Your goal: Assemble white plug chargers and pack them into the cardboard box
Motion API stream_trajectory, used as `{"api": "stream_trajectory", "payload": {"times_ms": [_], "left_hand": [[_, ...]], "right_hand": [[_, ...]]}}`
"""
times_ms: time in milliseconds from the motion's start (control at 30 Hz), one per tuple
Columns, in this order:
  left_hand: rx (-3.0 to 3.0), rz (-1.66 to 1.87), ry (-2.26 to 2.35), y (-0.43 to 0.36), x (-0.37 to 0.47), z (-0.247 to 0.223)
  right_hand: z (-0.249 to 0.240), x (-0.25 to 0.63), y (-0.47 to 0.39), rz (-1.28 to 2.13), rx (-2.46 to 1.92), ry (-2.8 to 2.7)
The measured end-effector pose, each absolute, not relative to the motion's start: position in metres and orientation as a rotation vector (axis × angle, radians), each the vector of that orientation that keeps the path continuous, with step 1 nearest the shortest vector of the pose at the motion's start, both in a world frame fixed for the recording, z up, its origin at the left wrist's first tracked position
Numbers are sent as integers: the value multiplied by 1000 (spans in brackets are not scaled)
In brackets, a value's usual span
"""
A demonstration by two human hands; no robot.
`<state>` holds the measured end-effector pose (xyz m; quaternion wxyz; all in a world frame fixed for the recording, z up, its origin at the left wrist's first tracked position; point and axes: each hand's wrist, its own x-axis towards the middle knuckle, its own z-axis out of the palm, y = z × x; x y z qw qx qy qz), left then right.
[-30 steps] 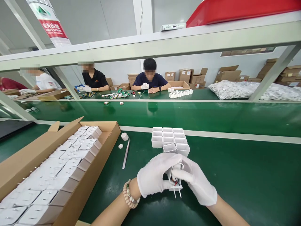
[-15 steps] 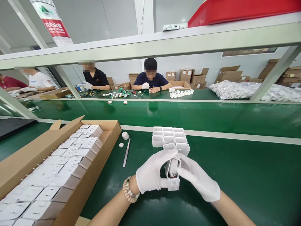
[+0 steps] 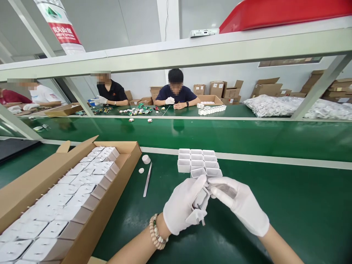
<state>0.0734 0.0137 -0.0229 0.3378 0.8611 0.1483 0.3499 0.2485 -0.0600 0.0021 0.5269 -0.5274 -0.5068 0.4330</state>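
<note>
My left hand [image 3: 183, 205], in a white glove, is wrapped round a small white plastic housing [image 3: 201, 200] held tilted above the green table. Its open side faces me, and a white part with a bit of dark wire shows inside. A white flap-like piece [image 3: 196, 216] sticks out at its lower end. My right hand [image 3: 239, 201], also gloved, has its thumb and fingertips closed at the housing's upper right edge; what exactly they pinch there is partly hidden. Just beyond my hands stand several open white boxes [image 3: 184, 165] in rows.
On the left lies a long cardboard box [image 3: 129, 172] filled with white housings. Beside it are tweezers [image 3: 147, 179], a white round cap [image 3: 146, 159] and a smaller white disc [image 3: 141, 170]. A shelf beam [image 3: 176, 57] crosses above, with co-workers seated beyond the green belt [image 3: 233, 134].
My left hand has turned the housing and shifted slightly right. My right hand has drawn back to the right, its fingers moving from over the opening to the upper edge.
</note>
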Motion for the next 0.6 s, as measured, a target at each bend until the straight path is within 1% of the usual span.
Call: {"api": "stream_trajectory", "payload": {"times_ms": [133,267,467,600], "left_hand": [[2460,1045,329,15,68,-21],[2570,1022,285,15,67,-16],[2490,1025,293,13,68,-19],[2465,999,349,11,68,-24]], "right_hand": [[1,245,-61,992,-1238,-1376],[-2,245,-59,961,-1265,-1374],[-7,244,-60,980,-1274,-1297],[-13,238,-60,887,-1340,-1291]]}}
